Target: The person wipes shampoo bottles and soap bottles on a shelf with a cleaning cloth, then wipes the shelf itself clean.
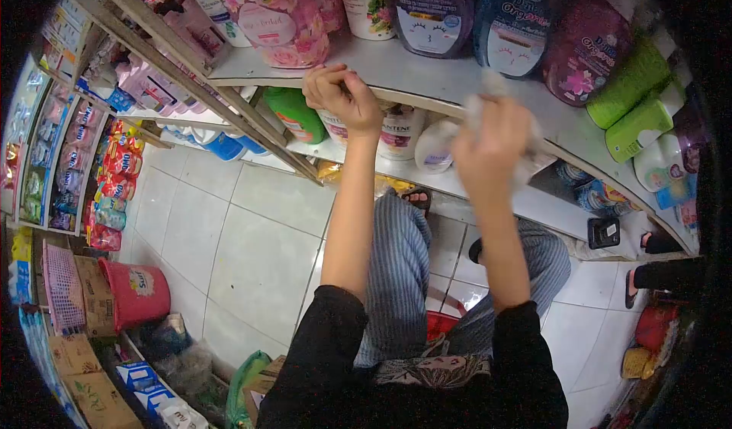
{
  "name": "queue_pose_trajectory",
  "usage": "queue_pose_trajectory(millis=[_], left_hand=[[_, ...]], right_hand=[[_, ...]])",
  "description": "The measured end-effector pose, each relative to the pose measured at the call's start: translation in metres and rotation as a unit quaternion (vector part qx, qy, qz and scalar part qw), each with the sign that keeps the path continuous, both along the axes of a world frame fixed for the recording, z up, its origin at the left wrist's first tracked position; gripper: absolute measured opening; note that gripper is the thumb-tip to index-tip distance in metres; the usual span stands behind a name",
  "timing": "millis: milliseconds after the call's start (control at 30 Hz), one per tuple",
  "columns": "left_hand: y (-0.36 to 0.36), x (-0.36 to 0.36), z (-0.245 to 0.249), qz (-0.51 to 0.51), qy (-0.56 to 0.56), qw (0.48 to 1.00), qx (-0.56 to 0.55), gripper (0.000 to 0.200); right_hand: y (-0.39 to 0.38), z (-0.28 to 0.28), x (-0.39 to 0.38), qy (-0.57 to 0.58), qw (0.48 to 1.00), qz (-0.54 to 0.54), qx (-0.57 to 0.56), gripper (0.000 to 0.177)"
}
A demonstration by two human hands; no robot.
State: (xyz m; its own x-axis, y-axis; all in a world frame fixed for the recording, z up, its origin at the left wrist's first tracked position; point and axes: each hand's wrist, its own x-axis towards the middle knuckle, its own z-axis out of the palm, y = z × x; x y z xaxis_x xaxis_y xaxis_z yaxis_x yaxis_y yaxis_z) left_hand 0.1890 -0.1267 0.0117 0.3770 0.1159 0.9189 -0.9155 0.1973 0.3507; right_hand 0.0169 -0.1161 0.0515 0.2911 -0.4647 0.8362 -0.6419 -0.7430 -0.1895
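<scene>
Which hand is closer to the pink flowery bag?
Left. The left hand is at the shelf edge, just below and right of the pink bag; the right hand, holding a cloth, is farther right.

I find open room along the front of the white laminate shelf; behind it a pink floral plastic pouch and purple plastic pouch block, beneath it a white plastic bottle.
</scene>
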Motion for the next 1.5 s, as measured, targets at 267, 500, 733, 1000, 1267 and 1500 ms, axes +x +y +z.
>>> queue_pose_trajectory(millis=[267,500,733,1000,1267,1500], left_hand=[[0.006,0.010,-0.006,-0.022,-0.017,0.998,0.048,0.010],[0.007,0.011,-0.003,-0.013,-0.036,0.998,0.047,0.010],[0.002,0.008,-0.005,-0.020,-0.007,0.999,0.025,0.009],[0.002,0.014,-0.006,-0.010,-0.040,0.999,0.028,0.008],[0.002,0.018,-0.008,-0.014,-0.063,0.998,0.024,0.012],[0.002,0.010,-0.005,0.001,-0.057,0.998,0.027,0.011]], right_hand=[[-0.008,-0.005,0.052,0.029,0.987,0.100,-0.126,0.017],[-0.010,0.004,-0.064,0.110,0.993,-0.016,-0.050,0.027],[-0.001,0.009,-0.033,0.075,0.985,-0.153,-0.010,0.024],[0.009,0.010,0.083,0.015,1.000,-0.010,0.012,0.032],[0.003,0.013,0.031,0.056,0.991,0.109,0.051,0.042],[-0.004,0.007,-0.030,0.010,0.998,0.055,0.033,0.047]])
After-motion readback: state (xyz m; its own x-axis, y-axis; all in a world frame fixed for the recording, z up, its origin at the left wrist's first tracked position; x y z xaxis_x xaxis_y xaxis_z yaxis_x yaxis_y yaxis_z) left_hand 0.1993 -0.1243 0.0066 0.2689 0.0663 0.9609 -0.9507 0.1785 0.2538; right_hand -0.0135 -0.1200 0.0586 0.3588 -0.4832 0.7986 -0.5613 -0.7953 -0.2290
